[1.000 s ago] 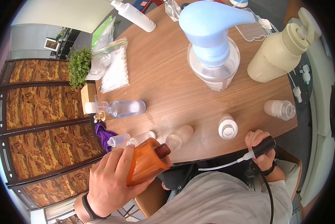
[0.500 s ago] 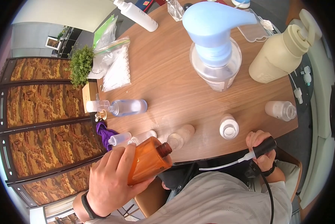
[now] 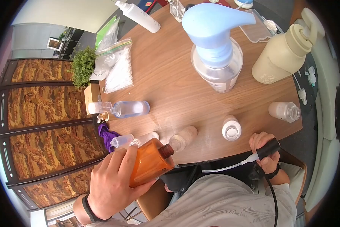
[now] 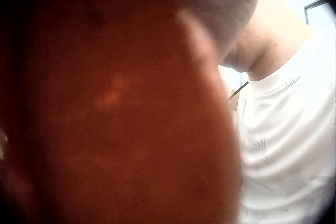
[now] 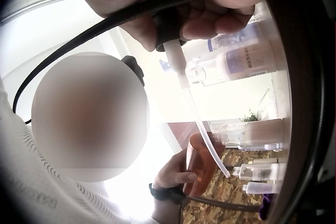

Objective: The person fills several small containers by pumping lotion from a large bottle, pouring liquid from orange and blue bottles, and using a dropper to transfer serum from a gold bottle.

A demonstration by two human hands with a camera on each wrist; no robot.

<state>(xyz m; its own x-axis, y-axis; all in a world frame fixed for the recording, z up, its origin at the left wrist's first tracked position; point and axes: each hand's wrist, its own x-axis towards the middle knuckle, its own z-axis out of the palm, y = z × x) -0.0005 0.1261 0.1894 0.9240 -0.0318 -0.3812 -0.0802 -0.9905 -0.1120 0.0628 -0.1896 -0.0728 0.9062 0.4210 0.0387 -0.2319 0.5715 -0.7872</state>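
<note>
My left hand [image 3: 111,185] grips an open amber bottle [image 3: 151,162] below the near table edge, its uncapped neck pointing up and right. In the left wrist view the amber bottle [image 4: 115,108] fills the frame. My right hand [image 3: 264,147] holds a black pump cap [image 3: 268,148] with a long white dip tube [image 3: 223,167] that trails left toward the bottle. In the right wrist view the right hand [image 5: 202,16] pinches the black pump cap [image 5: 167,27], and the dip tube [image 5: 202,124] hangs toward the amber bottle [image 5: 202,163].
On the wooden table [image 3: 170,72] stand a big blue-pump jar [image 3: 215,49], a cream pump bottle [image 3: 283,49], a white bottle [image 3: 231,128] and a clear jar [image 3: 284,111]. Small clear bottles [image 3: 130,109] lie at the left, by plastic bags [image 3: 117,64] and a plant [image 3: 82,66].
</note>
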